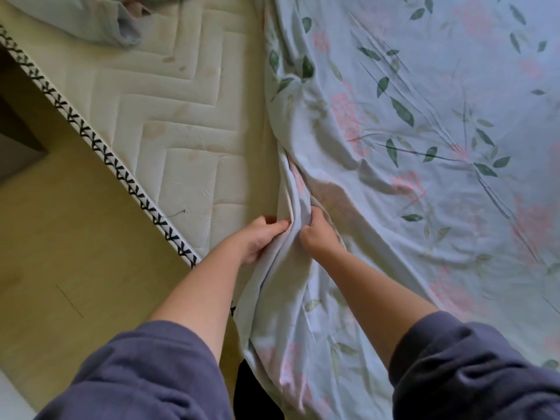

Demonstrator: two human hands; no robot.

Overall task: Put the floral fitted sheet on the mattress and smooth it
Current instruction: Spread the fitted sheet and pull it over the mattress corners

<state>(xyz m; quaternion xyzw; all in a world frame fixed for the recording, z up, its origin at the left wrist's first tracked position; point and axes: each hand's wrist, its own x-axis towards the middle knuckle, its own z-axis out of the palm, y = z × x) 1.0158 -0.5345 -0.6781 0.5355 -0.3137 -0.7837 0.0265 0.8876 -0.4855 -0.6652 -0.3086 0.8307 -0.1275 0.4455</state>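
The floral fitted sheet (pixel 424 147), pale blue with pink flowers and green leaves, lies wrinkled over the right part of the cream quilted mattress (pixel 188 116). Its left edge is bunched into a long fold running toward me. My left hand (pixel 257 237) grips that fold from the left side. My right hand (pixel 315 234) grips the same fold from the right, fingers curled into the cloth. The two hands are almost touching. Another bunched part of the sheet (pixel 100 19) lies at the mattress's far left corner.
The mattress border (pixel 121 174) with a black-and-white pattern runs diagonally at the left. Beyond it is a pale wooden floor (pixel 60 237) and a dark piece of furniture (pixel 15 137). Purple sleeves are pushed up on both arms.
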